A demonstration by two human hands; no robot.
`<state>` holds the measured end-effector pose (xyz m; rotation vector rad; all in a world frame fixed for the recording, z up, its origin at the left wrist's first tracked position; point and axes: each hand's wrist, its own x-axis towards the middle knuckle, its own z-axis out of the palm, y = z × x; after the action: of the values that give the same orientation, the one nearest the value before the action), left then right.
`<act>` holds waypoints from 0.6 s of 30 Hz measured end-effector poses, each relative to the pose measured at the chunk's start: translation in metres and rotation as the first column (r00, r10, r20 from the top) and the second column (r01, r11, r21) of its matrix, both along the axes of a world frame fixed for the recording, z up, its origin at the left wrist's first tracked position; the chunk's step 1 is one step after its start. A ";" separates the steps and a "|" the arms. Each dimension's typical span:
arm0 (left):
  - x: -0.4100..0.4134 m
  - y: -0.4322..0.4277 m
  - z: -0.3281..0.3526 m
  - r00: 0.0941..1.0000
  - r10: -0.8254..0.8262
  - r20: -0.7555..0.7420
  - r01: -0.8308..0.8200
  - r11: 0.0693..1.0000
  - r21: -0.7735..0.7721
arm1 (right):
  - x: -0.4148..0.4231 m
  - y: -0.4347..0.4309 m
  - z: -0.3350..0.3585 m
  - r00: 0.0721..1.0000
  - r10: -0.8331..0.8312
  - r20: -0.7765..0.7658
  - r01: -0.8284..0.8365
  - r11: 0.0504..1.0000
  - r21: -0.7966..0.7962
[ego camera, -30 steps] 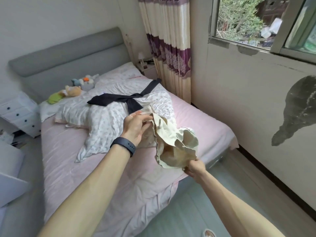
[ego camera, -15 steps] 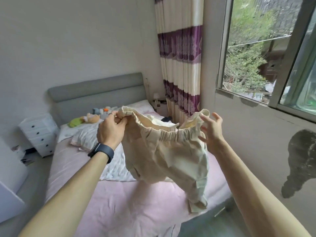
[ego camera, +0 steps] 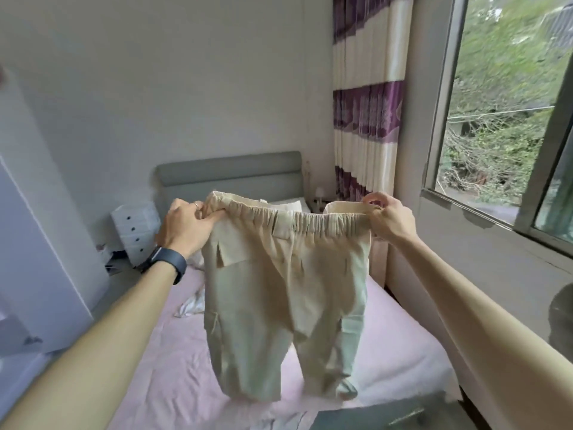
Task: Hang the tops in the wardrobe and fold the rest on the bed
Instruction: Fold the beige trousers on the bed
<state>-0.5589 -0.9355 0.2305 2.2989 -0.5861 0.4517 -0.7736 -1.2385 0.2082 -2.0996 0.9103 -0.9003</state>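
Cream shorts (ego camera: 285,293) with an elastic waistband hang spread in the air above the pink bed (ego camera: 173,377). My left hand (ego camera: 186,226), with a dark band on the wrist, grips the left end of the waistband. My right hand (ego camera: 389,218) pinches the right end. The two legs dangle straight down, their hems just over the sheet. A white patterned garment (ego camera: 192,302) lies on the bed behind the shorts, mostly hidden by them.
A grey headboard (ego camera: 229,172) stands against the far wall, with a white drawer unit (ego camera: 136,231) to its left. A purple and cream curtain (ego camera: 369,113) hangs beside the window (ego camera: 502,103) on the right. A white cabinet side (ego camera: 34,249) fills the left edge.
Both hands have lifted the bunched shorts off the bed and pulled the waistband wide, so the shorts now hang flat. The view has tilted up toward the wall and window.
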 end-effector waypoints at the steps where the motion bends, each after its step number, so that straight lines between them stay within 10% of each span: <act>1: -0.003 0.005 0.001 0.999 -0.026 -0.023 0.026 0.999 -0.030 | -0.007 0.003 0.006 0.996 0.031 0.078 -0.033 0.999 0.019; 5: -0.032 0.024 0.012 0.983 -0.132 -0.125 0.088 0.948 -0.306 | -0.034 0.014 0.027 0.918 0.169 0.358 -0.221 0.969 0.109; 9: -0.057 0.035 0.028 0.962 -0.235 -0.139 0.122 0.823 -0.554 | -0.052 0.031 0.039 0.916 0.332 0.226 -0.317 0.943 -0.104; 18: -0.103 0.060 0.053 0.900 -0.375 -0.223 0.179 0.783 -0.595 | -0.063 0.042 0.057 0.920 0.309 0.240 -0.212 0.909 -0.359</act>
<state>-0.6621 -0.8753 0.2839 1.6280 -0.5278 0.0624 -0.8364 -1.1966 0.2656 -2.2126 0.3260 -1.2390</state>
